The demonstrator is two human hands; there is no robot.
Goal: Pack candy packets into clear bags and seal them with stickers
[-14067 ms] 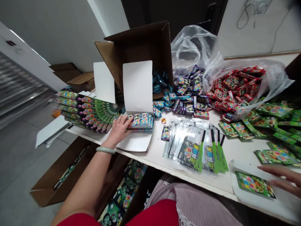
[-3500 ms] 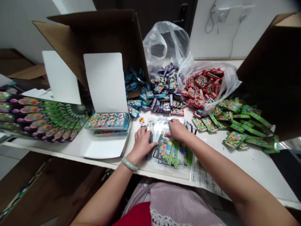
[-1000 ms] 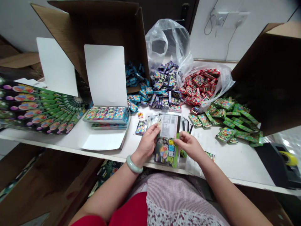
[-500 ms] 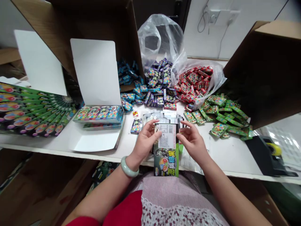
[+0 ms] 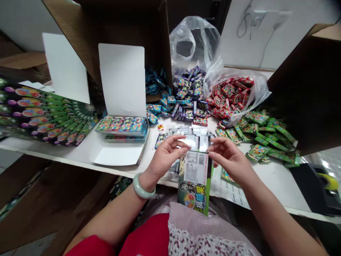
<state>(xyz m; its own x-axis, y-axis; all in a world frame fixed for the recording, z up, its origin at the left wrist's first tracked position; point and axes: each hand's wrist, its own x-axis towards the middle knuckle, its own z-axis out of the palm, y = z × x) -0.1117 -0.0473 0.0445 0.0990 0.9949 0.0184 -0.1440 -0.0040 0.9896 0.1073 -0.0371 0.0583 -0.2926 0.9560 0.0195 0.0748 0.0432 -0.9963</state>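
A dark and green printed packet [image 5: 195,177] with a white label and colourful lettering hangs over the table's front edge, its lower part above my lap. My left hand [image 5: 170,154] pinches its top left corner between thumb and fingers. At its top right corner my right hand [image 5: 225,153] holds it the same way. Behind the packet lie several flat labelled packets [image 5: 193,140] in clear plastic, partly hidden by my hands. Close to my left hand is a small blue box [image 5: 160,139], with a tiny red and yellow sweet [image 5: 160,127] beyond it.
An open white carton [image 5: 119,156] holds rows of small boxes. Piles of blue [image 5: 153,112], purple [image 5: 186,96], red [image 5: 229,94] and green boxes [image 5: 269,137] spread behind. Fanned cards [image 5: 53,117] stand left; a tape dispenser [image 5: 314,185] sits right. Large brown cartons [image 5: 128,39] flank the table.
The view has turned, so the table's things appear further right. The packet hangs a little lower and tilts slightly, still between both hands. A green box now shows beside my right hand.
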